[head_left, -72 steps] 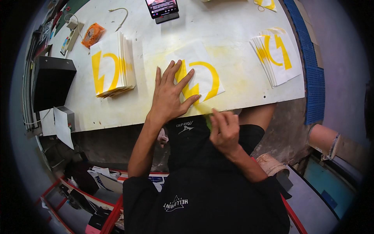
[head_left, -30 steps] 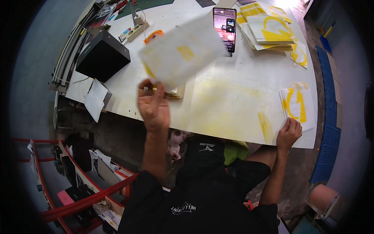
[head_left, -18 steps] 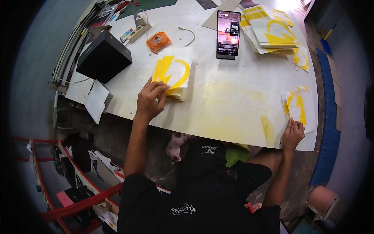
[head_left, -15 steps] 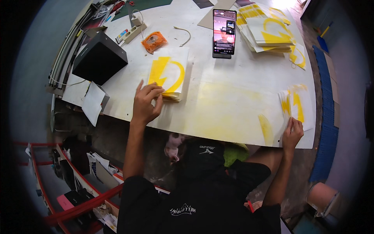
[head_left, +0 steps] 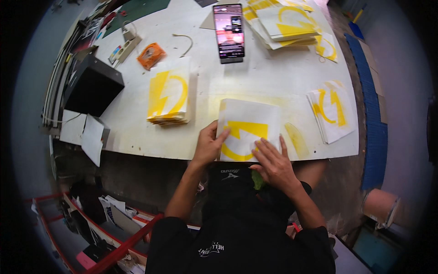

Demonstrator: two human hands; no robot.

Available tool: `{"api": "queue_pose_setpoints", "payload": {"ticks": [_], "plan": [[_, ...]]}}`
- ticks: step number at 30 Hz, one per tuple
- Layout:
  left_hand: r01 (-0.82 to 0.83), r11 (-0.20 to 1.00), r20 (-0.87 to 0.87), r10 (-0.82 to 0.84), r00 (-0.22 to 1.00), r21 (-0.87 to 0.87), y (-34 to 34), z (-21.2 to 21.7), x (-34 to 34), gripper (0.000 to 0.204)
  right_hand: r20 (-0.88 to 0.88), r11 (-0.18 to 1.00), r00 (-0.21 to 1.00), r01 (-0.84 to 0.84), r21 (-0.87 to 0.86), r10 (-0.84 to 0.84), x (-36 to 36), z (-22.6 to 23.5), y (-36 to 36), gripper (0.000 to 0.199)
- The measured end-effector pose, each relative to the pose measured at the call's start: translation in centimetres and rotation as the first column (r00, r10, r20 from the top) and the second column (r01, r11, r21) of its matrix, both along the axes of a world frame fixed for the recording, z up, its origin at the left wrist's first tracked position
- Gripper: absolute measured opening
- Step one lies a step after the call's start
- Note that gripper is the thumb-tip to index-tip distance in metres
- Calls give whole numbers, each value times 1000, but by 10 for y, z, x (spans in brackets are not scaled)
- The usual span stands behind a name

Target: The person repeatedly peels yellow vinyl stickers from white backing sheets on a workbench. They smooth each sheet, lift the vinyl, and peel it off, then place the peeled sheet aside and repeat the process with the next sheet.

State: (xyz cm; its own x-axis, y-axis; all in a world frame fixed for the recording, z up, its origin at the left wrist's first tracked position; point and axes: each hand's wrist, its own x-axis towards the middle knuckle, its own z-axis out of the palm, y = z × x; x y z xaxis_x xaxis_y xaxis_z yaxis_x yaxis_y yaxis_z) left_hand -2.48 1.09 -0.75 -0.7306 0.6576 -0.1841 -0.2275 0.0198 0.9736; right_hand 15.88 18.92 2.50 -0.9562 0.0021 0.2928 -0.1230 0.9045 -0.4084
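Observation:
A white paper piece (head_left: 248, 112) with a yellow lightning-bolt and arc print lies at the table's front edge, before my body. My left hand (head_left: 211, 144) pinches its left edge, thumb on top and the other fingers partly hidden. My right hand (head_left: 273, 164) rests on its lower right part with fingers stretched out and spread. To the left sits a stack of similar printed papers (head_left: 169, 93). A smaller fanned stack (head_left: 332, 112) lies to the right. Between that stack and my right hand is a flat, curved, yellow-stained piece (head_left: 297, 139).
A phone (head_left: 229, 34) stands upright at the far middle. Behind it to the right is a larger pile of printed papers (head_left: 287, 25). A black box (head_left: 93, 86), a power strip (head_left: 124, 49) and an orange packet (head_left: 151, 55) occupy the left side of the white table (head_left: 210, 77).
My left hand has left the left stack and my right hand the right stack. Both have come to the middle, where a printed paper now lies. The view has shifted.

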Motion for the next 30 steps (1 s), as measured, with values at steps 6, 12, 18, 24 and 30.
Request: {"api": "queue_pose_setpoints", "payload": {"ticks": [6, 12, 18, 24, 30], "plan": [[-79, 989, 154, 60, 986, 122, -15, 3, 6, 32, -95, 874, 869, 485, -26, -485, 46, -34, 45, 39], [-92, 983, 179, 63, 982, 160, -10, 6, 26, 28, 106, 527, 817, 459, -716, -566, 11, -9, 39, 21], [-189, 979, 155, 176, 972, 76, -12, -4, 25, 26, 244, 112, 854, 328, -938, -460, 10, -4, 35, 12], [-109, 994, 91, 108, 990, 4, -7, -1, 28, 25, 284, 71, 917, 315, -947, -282, 31, -8, 58, 14], [70, 997, 155, -73, 985, 22, -10, 9, 18, 25, 239, -151, 971, 239, -959, 16, 11, -2, 57, 37]]}}
